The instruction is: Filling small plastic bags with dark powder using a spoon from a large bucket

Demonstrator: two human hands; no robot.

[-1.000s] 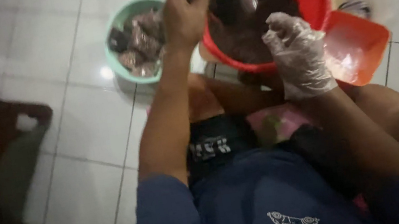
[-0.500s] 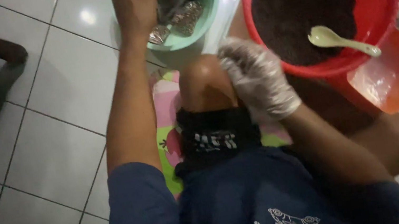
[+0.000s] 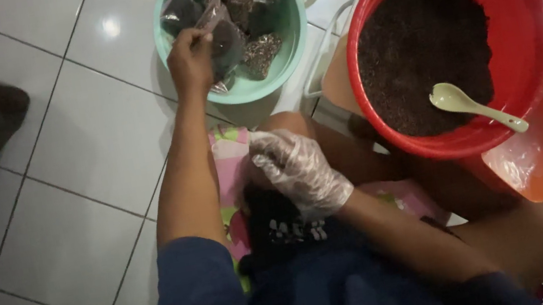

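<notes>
Our left hand (image 3: 189, 56) reaches over the near rim of the green bowl (image 3: 290, 40), its fingers (image 3: 199, 39) curled together and pinching the top of a small clear bag of dark grains (image 3: 225, 40), which hangs just inside that bowl. Several other filled bags (image 3: 241, 5) already lie heaped in the green bowl, some touching the one we hold. Our right hand (image 3: 300, 173), in a thin clear glove, rests on our knee below the green bowl, fingers loosely bent and holding nothing that we can see.

To the right of the green bowl stands the red basin (image 3: 525, 11), with a deep load of the same dark grains (image 3: 416, 57) and a pale green spoon (image 3: 475, 107) lying on them, handle toward the basin's lower right rim. An orange tray (image 3: 540, 153) sits under that rim, on the white tiled floor (image 3: 83, 153).

We judge the bagging partly done: a handful of bags packed, far more loose grain left.
</notes>
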